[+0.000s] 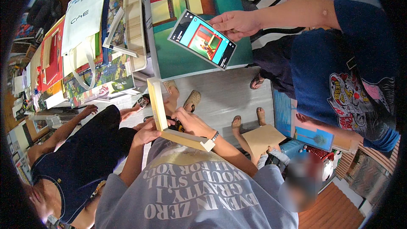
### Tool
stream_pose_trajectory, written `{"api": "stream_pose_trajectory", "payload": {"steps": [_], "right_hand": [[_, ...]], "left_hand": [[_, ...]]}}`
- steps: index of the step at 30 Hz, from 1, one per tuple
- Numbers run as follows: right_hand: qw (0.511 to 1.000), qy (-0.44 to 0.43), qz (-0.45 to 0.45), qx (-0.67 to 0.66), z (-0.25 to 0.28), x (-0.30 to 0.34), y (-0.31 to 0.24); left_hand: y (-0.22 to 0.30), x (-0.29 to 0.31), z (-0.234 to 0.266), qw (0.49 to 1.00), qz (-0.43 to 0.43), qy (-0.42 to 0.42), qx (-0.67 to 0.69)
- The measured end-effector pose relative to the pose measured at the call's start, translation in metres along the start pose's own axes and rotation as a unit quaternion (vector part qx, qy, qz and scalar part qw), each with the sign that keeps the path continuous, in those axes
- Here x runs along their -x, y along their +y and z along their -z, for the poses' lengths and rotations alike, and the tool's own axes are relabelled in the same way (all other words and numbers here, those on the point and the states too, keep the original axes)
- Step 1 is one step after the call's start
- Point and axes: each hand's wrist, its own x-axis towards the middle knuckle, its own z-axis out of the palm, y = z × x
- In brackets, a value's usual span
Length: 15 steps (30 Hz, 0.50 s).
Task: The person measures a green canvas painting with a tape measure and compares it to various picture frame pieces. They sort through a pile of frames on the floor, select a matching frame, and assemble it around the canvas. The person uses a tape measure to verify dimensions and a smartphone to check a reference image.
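Note:
In front of my chest is an L-shaped corner of pale cream frame moulding (pixel 157 104), one leg rising away from me and the other running right. My left hand (pixel 147 134) grips it close to the corner, fingers closed round the outer side. Inside the angle, my right hand (pixel 190 122) is closed on a small black-and-yellow tool (pixel 179 127), mostly covered by the fingers, so its exact kind is unclear. The right wrist lies close to the moulding's cut end.
Ahead stands a large green-and-red painting (pixel 190 65); over it another person's hand (pixel 237 23) holds a phone (pixel 203 40). A table at left bears prints, a white tote bag (pixel 85 17) and a white frame corner (pixel 112 34). People stand left and right; one holds a brown sheet (pixel 263 140).

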Motion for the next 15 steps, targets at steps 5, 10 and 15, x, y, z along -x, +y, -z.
{"api": "stream_pose_trajectory", "payload": {"steps": [5,10,15], "right_hand": [[1.0,0.007,0.017,-0.023,0.007,-0.008,-0.008],[1.0,0.022,-0.001,-0.013,0.014,-0.01,-0.001],[0.998,0.052,-0.016,-0.009,0.023,0.01,0.046]], "left_hand": [[0.009,0.003,-0.003,1.0,-0.007,0.008,-0.024],[0.008,0.013,0.012,0.998,-0.046,0.027,-0.027],[0.031,0.026,0.016,0.993,-0.095,0.072,-0.002]]}}
